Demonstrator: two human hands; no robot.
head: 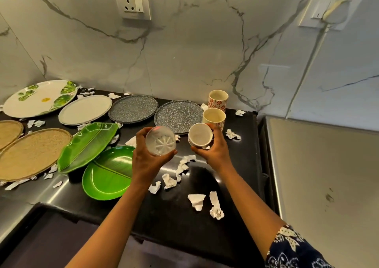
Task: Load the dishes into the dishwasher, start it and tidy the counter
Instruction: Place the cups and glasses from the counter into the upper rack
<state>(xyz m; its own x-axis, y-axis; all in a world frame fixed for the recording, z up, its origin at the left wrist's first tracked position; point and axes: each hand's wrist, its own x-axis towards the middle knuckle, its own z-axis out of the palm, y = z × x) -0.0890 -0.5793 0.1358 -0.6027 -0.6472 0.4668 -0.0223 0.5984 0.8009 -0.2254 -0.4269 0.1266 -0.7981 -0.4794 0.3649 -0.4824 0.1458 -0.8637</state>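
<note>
My left hand (pixel 146 159) grips a clear glass tumbler (pixel 160 140) above the black counter (pixel 174 210), its mouth tipped toward me. A white cup (pixel 200 134) is held in my right hand (pixel 215 151), also tilted toward me. Behind it stand two more cups, one cream (pixel 214 116) and one with a red flower pattern (pixel 218 99). Two speckled dark plates (pixel 133 109) (pixel 176 114), a plain white plate (pixel 85 109) and a leaf-printed white plate (pixel 40 98) lie along the wall. Two green leaf-shaped plates (pixel 88 144) (pixel 108 173) and two woven mats (pixel 30 153) lie to the left.
Several crumpled scraps of white paper (pixel 196 201) are scattered over the counter, mostly in front of my hands. A steel appliance top (pixel 320 175) adjoins the counter on the right. The marble wall carries a socket (pixel 133 2) and a switch plate (pixel 328 9).
</note>
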